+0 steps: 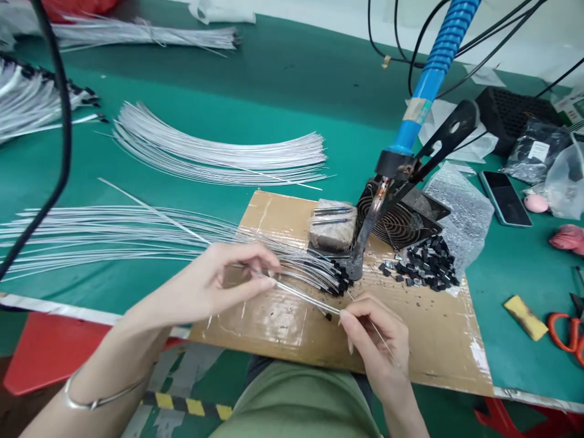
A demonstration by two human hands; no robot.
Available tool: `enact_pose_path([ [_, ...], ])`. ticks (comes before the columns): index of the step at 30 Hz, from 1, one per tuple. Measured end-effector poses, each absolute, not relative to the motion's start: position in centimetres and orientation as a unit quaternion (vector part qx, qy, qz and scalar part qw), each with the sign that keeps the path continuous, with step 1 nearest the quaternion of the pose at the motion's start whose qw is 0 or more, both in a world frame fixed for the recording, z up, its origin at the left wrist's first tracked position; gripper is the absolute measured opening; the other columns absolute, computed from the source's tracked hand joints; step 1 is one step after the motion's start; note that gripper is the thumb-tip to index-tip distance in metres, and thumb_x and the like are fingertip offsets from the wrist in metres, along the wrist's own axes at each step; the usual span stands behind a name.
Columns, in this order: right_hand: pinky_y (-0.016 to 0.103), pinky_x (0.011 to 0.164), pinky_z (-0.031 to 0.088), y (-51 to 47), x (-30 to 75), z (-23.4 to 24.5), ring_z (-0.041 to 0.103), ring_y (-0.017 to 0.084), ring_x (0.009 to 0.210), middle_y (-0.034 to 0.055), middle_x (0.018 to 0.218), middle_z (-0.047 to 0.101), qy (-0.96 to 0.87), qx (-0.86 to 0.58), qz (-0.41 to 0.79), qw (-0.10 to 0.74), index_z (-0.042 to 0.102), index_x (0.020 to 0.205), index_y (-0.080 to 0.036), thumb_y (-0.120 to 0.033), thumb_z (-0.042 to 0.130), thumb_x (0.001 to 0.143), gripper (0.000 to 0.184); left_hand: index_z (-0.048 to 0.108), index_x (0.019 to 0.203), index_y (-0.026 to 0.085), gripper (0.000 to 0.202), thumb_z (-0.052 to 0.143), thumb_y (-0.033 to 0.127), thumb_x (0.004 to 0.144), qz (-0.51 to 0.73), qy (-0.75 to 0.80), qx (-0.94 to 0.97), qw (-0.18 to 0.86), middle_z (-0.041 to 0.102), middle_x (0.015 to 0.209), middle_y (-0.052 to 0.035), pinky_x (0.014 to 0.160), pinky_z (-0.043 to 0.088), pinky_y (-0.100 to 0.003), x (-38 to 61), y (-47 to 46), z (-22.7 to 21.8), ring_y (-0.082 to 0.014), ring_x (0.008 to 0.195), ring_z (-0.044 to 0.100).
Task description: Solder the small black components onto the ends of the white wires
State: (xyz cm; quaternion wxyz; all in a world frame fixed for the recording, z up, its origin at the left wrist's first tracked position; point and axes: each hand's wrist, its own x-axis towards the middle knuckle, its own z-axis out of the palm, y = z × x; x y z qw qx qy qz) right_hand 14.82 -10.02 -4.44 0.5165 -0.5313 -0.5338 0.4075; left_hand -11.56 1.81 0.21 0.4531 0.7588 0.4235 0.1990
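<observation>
My left hand (237, 277) pinches a white wire (301, 295) between thumb and fingertips, over the cardboard sheet. Closed around the same wire near its end is my right hand (376, 331). A thin silvery strand (376, 331) also runs through the right fingers. Behind the hands lies a spread of white wires (182, 228) with black ends (340, 277) gathered on the cardboard (274, 328). Just beyond those ends, a blue spiral-ridged tool (422, 91) reaches down on a black bracket, its metal tip (376, 210) beside a worn block (333, 225).
Small black connector pieces (431, 264) are heaped at the right, by a black fan (395, 216). Another wire bundle (219, 149) lies farther back. A phone (505, 198), yellow sponge-like piece (525, 317) and orange-handled scissors (563, 331) sit rightward. A black cable (61, 121) hangs at left.
</observation>
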Motion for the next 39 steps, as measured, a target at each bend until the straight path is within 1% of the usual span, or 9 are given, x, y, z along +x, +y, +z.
enact_pose_path([
  [4, 0.025, 0.056, 0.038, -10.1, 14.2, -4.0, 0.054, 0.013, 0.062, -0.0007, 0.072, 0.061, -0.564, -0.539, 0.389, 0.490, 0.070, 0.081, -0.021, -0.025, 0.065, 0.105, 0.026, 0.079, 0.115, 0.027, 0.020, 0.066, 0.036, 0.103, 0.172, 0.413, 0.779, 0.439, 0.082, 0.095, -0.0049, 0.065, 0.054, -0.028, -7.9, -1.8, 0.4, -0.0218, 0.079, 0.074],
  [7, 0.025, 0.058, 0.040, -10.0, 14.1, -3.9, 0.055, 0.012, 0.063, -0.0010, 0.073, 0.063, -0.564, -0.552, 0.371, 0.490, 0.072, 0.083, -0.021, -0.023, 0.066, 0.104, 0.023, 0.075, 0.100, 0.025, 0.021, 0.056, 0.030, 0.107, 0.165, 0.406, 0.780, 0.446, 0.076, 0.084, -0.0031, 0.068, 0.052, -0.029, -5.5, -3.3, -0.2, -0.0204, 0.076, 0.069],
  [10, 0.024, 0.055, 0.039, -9.9, 14.2, -4.0, 0.055, 0.012, 0.060, -0.0017, 0.070, 0.064, -0.553, -0.555, 0.374, 0.495, 0.075, 0.082, -0.022, -0.023, 0.069, 0.103, 0.021, 0.072, 0.090, 0.023, 0.025, 0.056, 0.034, 0.107, 0.171, 0.419, 0.728, 0.515, 0.067, 0.072, -0.0005, 0.058, 0.045, -0.027, -4.3, -3.3, -1.0, -0.0165, 0.063, 0.059],
  [14, 0.024, 0.054, 0.043, -10.0, 14.5, -3.7, 0.057, 0.012, 0.057, -0.0013, 0.068, 0.063, -0.483, -0.606, 0.388, 0.499, 0.081, 0.084, -0.022, -0.030, 0.068, 0.105, 0.026, 0.072, 0.081, 0.021, 0.028, 0.062, 0.038, 0.101, 0.191, 0.446, 0.651, 0.584, 0.060, 0.062, 0.0006, 0.049, 0.034, -0.026, -3.7, -2.5, -1.1, -0.0141, 0.054, 0.047],
  [18, 0.024, 0.050, 0.045, -10.2, 14.8, -3.4, 0.059, 0.012, 0.054, 0.0005, 0.072, 0.067, -0.403, -0.645, 0.381, 0.526, 0.082, 0.085, -0.021, -0.039, 0.064, 0.108, 0.034, 0.074, 0.074, 0.021, 0.025, 0.069, 0.038, 0.093, 0.220, 0.474, 0.614, 0.591, 0.066, 0.062, -0.0027, 0.049, 0.037, -0.027, -3.3, -1.8, -0.7, -0.0162, 0.056, 0.051],
  [21, 0.023, 0.049, 0.046, -10.1, 15.0, -3.3, 0.060, 0.012, 0.053, 0.0001, 0.071, 0.067, -0.399, -0.641, 0.386, 0.530, 0.083, 0.088, -0.021, -0.041, 0.065, 0.107, 0.033, 0.075, 0.073, 0.023, 0.023, 0.073, 0.038, 0.090, 0.231, 0.475, 0.611, 0.589, 0.069, 0.062, -0.0034, 0.049, 0.041, -0.027, -3.0, -1.6, -0.6, -0.0176, 0.057, 0.055],
  [30, 0.020, 0.050, 0.048, -9.7, 14.0, -3.2, 0.059, 0.009, 0.052, 0.0001, 0.075, 0.070, -0.374, -0.621, 0.431, 0.538, 0.087, 0.091, -0.024, -0.036, 0.072, 0.102, 0.022, 0.075, 0.070, 0.022, 0.022, 0.073, 0.034, 0.087, 0.262, 0.475, 0.596, 0.592, 0.069, 0.058, -0.0023, 0.046, 0.039, -0.025, -2.7, -1.4, -0.9, -0.0147, 0.051, 0.052],
  [35, 0.020, 0.045, 0.045, -9.2, 13.7, -3.7, 0.053, 0.009, 0.049, -0.0004, 0.072, 0.069, -0.382, -0.603, 0.437, 0.548, 0.083, 0.081, -0.022, -0.033, 0.079, 0.097, 0.019, 0.075, 0.070, 0.021, 0.020, 0.074, 0.033, 0.086, 0.258, 0.475, 0.592, 0.598, 0.068, 0.058, -0.0025, 0.046, 0.038, -0.025, -2.5, -1.5, -0.9, -0.0143, 0.051, 0.051],
  [39, 0.019, 0.043, 0.043, -9.2, 13.7, -3.8, 0.052, 0.008, 0.048, -0.0015, 0.068, 0.065, -0.384, -0.597, 0.433, 0.555, 0.080, 0.078, -0.021, -0.030, 0.078, 0.098, 0.022, 0.073, 0.071, 0.020, 0.020, 0.074, 0.034, 0.085, 0.259, 0.479, 0.574, 0.612, 0.066, 0.058, -0.0023, 0.046, 0.036, -0.024, -2.2, -1.6, -1.1, -0.0138, 0.051, 0.049],
])
